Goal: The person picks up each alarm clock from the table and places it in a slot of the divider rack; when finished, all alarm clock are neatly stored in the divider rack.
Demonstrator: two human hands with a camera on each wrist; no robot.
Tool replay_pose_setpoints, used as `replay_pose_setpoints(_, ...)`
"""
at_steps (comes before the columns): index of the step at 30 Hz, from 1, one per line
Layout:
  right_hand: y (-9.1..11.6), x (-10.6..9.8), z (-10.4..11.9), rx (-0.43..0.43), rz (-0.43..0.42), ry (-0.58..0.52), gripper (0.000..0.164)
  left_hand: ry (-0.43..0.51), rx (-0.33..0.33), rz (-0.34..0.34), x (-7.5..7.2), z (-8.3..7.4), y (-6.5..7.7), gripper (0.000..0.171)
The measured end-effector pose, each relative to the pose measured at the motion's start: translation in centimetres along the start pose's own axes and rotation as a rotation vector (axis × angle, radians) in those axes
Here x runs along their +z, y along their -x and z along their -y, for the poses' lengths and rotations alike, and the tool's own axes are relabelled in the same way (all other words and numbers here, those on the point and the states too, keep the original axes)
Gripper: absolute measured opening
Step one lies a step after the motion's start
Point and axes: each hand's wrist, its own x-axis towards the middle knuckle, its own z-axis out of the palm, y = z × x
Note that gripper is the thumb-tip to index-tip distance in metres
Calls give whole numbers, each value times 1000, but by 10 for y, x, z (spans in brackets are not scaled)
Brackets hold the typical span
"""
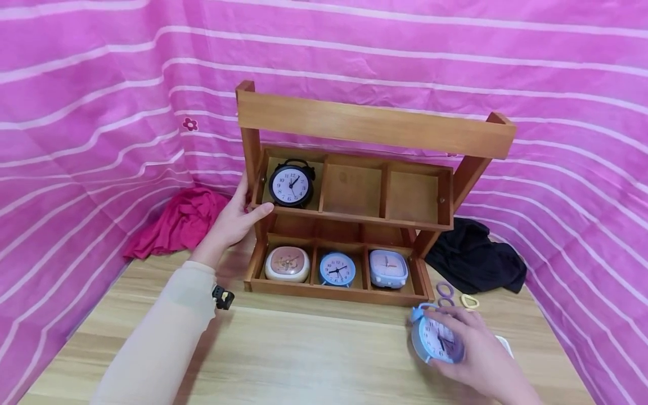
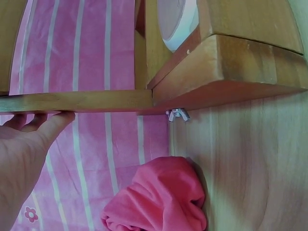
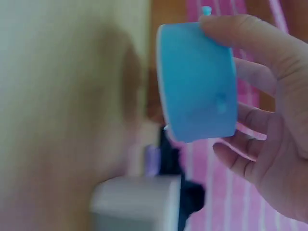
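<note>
A two-tier wooden rack [image 1: 374, 128] stands with its upper tray tilted. My left hand [image 1: 234, 218] grips the rack's left side, thumb at the upper tray's front corner and fingers partly hidden behind the upright [image 2: 110, 100]. At the front right, my right hand [image 1: 481, 351] holds a light blue alarm clock [image 1: 433, 339] above the table, its blue casing [image 3: 197, 82] under the thumb. A black alarm clock [image 1: 291, 185] sits in the upper left compartment. Below are a cream-and-pink clock [image 1: 287, 264], a round blue clock [image 1: 337, 269] and a squarish pale blue clock [image 1: 388, 269].
Pink cloth [image 1: 184, 219] lies left of the rack, black cloth [image 1: 476, 256] to its right. Purple rings [image 1: 445, 290] and a yellow ring [image 1: 469, 302] lie near the right hand. A white object [image 3: 134, 202] is partly hidden. Striped pink curtain [image 1: 354, 50] encloses the table.
</note>
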Motion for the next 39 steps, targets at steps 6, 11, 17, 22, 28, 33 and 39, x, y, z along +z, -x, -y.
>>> replay_pose_setpoints(6, -48, -30, 19, -91, -130, -74, 79, 6, 1, 11, 0, -2, -1, 96)
replay_pose_setpoints(11, -99, -49, 34, -144, -191, -102, 78, 6, -13, 5, 1, 2, 1, 95)
replay_pose_setpoints(17, -171, -50, 55, -160, -237, -135, 83, -23, -24, -1, -2, 1, 3, 95)
replay_pose_setpoints(22, -222, -44, 64, -112, -217, -128, 79, -16, -9, -4, -2, 1, 0, 95)
replay_pose_setpoints(28, -255, -35, 63, -69, -171, -99, 77, -18, -11, 0, -2, 0, -1, 97)
replay_pose_setpoints(33, -266, -30, 64, -71, -164, -83, 77, -25, -7, -4, -3, 1, -1, 98)
replay_pose_setpoints(39, -268, -25, 67, -66, -134, -107, 75, -2, 21, 5, -1, 0, -1, 101)
